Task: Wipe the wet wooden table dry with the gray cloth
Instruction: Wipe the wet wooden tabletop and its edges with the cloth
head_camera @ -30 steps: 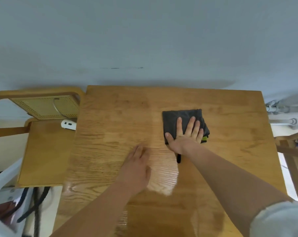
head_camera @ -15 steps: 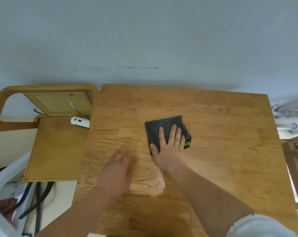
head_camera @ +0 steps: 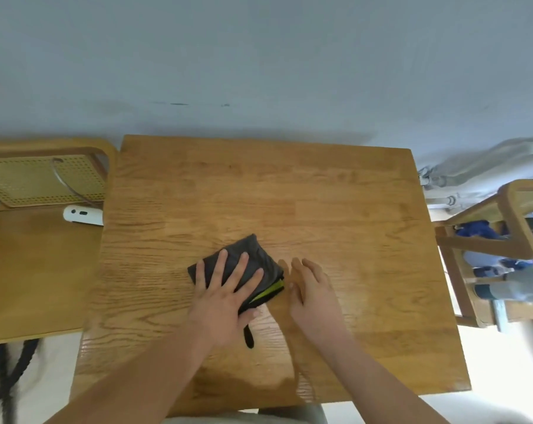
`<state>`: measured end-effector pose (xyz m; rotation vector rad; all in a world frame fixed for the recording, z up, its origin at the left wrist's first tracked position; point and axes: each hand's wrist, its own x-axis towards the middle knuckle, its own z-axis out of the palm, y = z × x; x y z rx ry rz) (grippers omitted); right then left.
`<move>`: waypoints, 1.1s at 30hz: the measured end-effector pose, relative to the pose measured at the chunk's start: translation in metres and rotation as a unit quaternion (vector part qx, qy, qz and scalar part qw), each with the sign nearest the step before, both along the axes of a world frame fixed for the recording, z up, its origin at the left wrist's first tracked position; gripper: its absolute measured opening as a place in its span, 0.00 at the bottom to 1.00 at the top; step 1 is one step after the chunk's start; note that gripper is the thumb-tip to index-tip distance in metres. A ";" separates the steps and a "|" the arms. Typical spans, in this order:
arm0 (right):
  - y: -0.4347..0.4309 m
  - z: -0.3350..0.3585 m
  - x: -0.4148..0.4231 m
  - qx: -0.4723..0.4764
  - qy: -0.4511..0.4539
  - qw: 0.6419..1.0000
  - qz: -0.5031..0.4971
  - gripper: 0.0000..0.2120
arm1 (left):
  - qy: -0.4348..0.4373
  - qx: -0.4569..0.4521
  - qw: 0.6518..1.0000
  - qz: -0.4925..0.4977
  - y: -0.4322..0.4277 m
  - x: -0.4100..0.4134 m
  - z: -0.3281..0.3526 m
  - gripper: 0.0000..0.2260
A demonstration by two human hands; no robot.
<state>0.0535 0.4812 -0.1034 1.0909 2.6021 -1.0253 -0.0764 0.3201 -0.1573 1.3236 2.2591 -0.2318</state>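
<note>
Gray and folded into a thick square pad, the soft cloth [head_camera: 259, 258] lies a little below the centre of the frame on the light-brown wooden table [head_camera: 289, 185]. It is turned at an angle, with a lime-green edge [head_camera: 268, 291] showing on its lower right side. A short black loop [head_camera: 248, 336] trails from its near corner toward the bottom of the frame.

We have our left hand [head_camera: 222, 295] laid flat on top of it, fingers straight and spread, with nothing curled round the fabric. We judge that the spread palm is there to press the whole pad down, so that it soaks and slides evenly rather than bunching.

Our right hand [head_camera: 312, 295] is just right of the cloth, likewise released, fingers straight and close together, holding nothing. It is slightly blurred, and we cannot tell whether it rests on the wood or hovers just above it. It looks placed to steady us or to take the cloth over.

A pale sheen on the boards right of the hands suggests damp that needs wiping, though it may be only glare.

At the left of the frame a wooden chair with a cane back [head_camera: 38, 270] stands against the table edge, with a small white device [head_camera: 83, 215] on its seat. A second cane chair [head_camera: 516, 209] is at the right edge.
</note>
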 end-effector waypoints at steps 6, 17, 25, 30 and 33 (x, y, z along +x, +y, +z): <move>-0.010 -0.013 -0.017 -0.028 -0.075 0.995 0.053 0.25 | 0.018 0.042 0.998 0.031 -0.040 -0.044 -0.008 0.27; -0.074 -0.018 -0.058 -0.039 -0.117 0.987 0.105 0.18 | 0.062 0.120 0.981 0.141 -0.167 0.021 -0.027 0.25; -0.101 -0.015 -0.064 -0.131 -0.093 0.983 0.089 0.15 | 0.111 0.098 0.985 0.088 -0.250 -0.030 -0.026 0.24; -0.101 -0.006 -0.049 -0.165 -0.086 0.978 0.090 0.12 | 0.131 0.092 0.911 0.379 -0.202 0.020 -0.010 0.23; -0.086 -0.002 -0.030 -0.188 -0.081 0.975 0.087 0.13 | 0.090 0.112 0.930 0.338 -0.161 0.076 -0.006 0.24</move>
